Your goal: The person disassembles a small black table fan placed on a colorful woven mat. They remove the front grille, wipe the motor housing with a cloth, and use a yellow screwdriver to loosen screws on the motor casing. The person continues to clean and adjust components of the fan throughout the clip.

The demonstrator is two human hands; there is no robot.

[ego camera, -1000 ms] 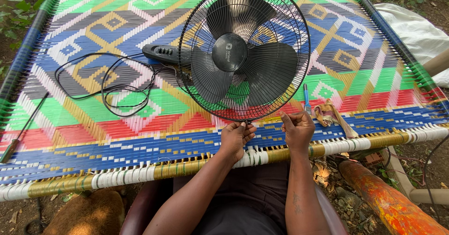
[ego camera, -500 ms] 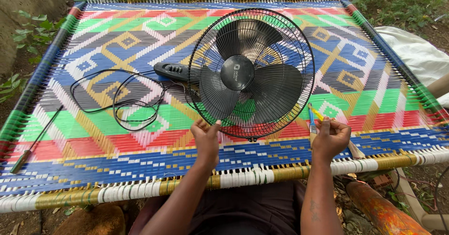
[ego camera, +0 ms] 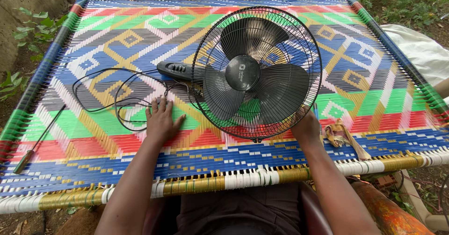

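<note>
Your left hand [ego camera: 161, 119] lies flat and open, palm down, on the woven cot [ego camera: 117, 43], fingers spread and pointing away from you. It rests on the looped black power cord [ego camera: 100, 92], just left of the fan. Your right hand [ego camera: 306, 125] is at the lower right edge of the black fan [ego camera: 257, 73], touching the wire guard; its fingers are hidden behind the guard, so you cannot tell whether it is gripping or open. The fan lies face up at the centre of the cot, its three dark blades visible through the guard. The fan's control housing [ego camera: 177, 70] extends to the left of the guard. A folded strip of cloth [ego camera: 340, 135] lies just right of your right hand. A thin rod [ego camera: 39, 139] lies near the cot's left edge, well apart from both hands.
</note>
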